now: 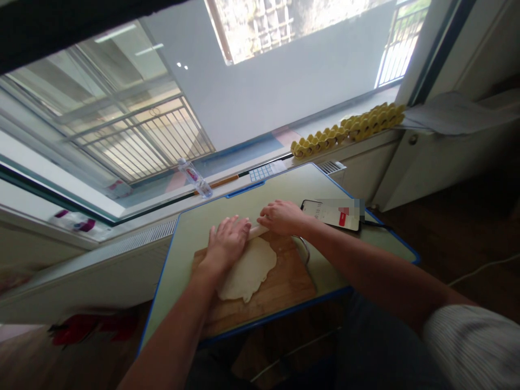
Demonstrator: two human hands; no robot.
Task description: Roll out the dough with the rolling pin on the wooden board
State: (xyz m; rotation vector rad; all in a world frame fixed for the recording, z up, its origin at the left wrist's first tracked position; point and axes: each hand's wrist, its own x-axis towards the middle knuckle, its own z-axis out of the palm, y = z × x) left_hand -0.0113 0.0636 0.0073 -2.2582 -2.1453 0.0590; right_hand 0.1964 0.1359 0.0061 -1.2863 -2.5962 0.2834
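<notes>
A thin, uneven sheet of dough [249, 271] lies on a wooden cutting board [284, 290]. Across its far edge runs a pale rolling pin [257, 231], seen only between my hands. My left hand [227, 241] presses over the pin's left end, palm down, its fingers bent forward. At the other end my right hand [281, 218] curls its fingers over the pin. Most of the pin is hidden under both hands. The dough's left side is partly covered by my left hand and forearm.
The board rests on a small blue-edged table [325, 187]. A phone [331, 214] with a cable lies right of my right hand. Along the windowsill are a plastic bottle [195, 179], a blue-and-white gridded item [262, 172] and yellow egg trays [349, 130].
</notes>
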